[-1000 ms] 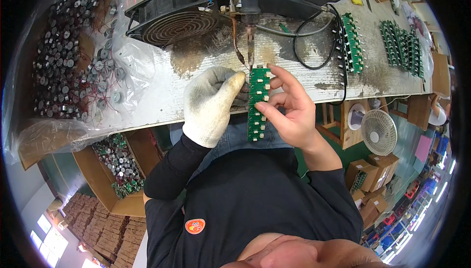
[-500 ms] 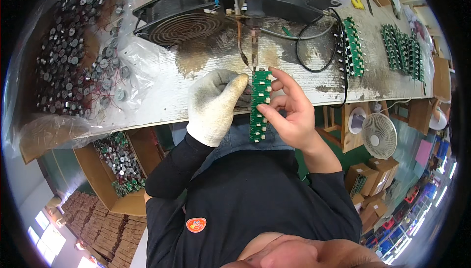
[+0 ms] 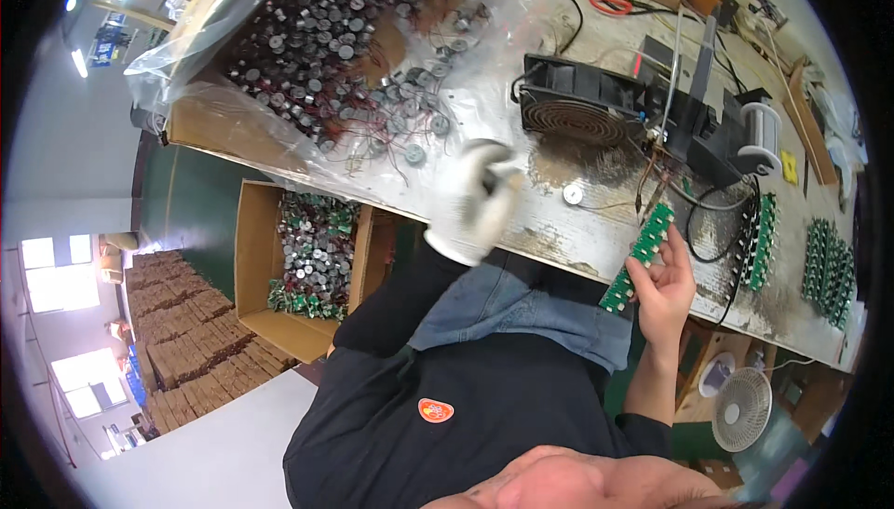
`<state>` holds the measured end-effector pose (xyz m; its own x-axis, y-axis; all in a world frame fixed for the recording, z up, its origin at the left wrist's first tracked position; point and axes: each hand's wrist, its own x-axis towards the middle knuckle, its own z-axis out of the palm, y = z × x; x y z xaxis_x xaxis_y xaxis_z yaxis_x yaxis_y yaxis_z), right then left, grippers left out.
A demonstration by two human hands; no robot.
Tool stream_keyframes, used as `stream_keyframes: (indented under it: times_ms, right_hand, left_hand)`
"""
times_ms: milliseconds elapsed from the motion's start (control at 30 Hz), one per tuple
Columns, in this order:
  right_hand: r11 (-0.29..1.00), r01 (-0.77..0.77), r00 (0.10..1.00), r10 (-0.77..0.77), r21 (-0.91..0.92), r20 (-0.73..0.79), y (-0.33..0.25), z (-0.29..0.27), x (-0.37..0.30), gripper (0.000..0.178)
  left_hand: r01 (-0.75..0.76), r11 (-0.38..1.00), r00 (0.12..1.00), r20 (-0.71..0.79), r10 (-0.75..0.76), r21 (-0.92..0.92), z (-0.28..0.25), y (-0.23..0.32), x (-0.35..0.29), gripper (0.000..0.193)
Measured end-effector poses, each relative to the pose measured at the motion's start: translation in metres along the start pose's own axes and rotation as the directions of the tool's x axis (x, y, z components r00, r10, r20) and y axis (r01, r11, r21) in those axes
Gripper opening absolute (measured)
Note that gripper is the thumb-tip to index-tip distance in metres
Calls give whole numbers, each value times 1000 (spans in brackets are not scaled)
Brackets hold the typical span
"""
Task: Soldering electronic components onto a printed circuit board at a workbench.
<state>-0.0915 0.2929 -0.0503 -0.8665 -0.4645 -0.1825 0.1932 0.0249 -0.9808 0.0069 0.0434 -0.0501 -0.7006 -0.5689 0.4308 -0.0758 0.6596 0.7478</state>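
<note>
My right hand (image 3: 663,287) grips a long green circuit board strip (image 3: 643,259) dotted with small white parts, its upper end under the soldering iron tip (image 3: 640,203). Thumb and fingers pinch the strip near its middle, at the table's front edge. My left hand (image 3: 473,202), in a white glove and smeared by motion, is over the table edge to the left. Its curved fingers and thumb stand apart, with nothing visible between them. A small round silver part (image 3: 573,194) lies on the table between my hands, with thin wires running toward the strip's upper end.
Many round silver parts with red wires (image 3: 345,53) fill a plastic-lined box at left. A black fan (image 3: 577,113) and solder spool (image 3: 762,136) stand behind the strip. More green strips (image 3: 764,239) lie at right. Below the table, a cardboard box (image 3: 256,257) holds assembled parts.
My left hand has left the strip and swung left toward the round parts. The round silver part now shows on the table. My right hand still holds the strip; the view has turned left.
</note>
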Motion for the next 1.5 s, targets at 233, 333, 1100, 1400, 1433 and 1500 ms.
stream_keyframes:
  times_ms: [233,333,1100,1400,1433,1500]
  right_hand:
    - [1000,24,1000,-24,-5,-2,3,1,6,68]
    - [999,26,1000,-27,-22,-4,5,1,6,68]
    - [997,75,997,-75,-11,-12,11,0,3,68]
    - [997,76,997,-76,-1,-14,9,0,3,67]
    - [998,69,998,-69,-6,-12,8,1,3,68]
    - [998,62,998,-62,-7,-14,8,1,2,68]
  left_hand:
    - [77,899,995,-84,-45,431,-67,-37,38,22]
    - [121,806,966,117,-229,579,-64,-37,44,35]
    - [105,977,990,76,-120,184,-24,-12,-12,15]
    - [550,670,818,157,-554,-499,-30,27,-12,28]
    - [568,582,788,182,-588,-582,-28,30,-13,33]
    - [560,561,805,238,-544,-610,-21,24,-21,37]
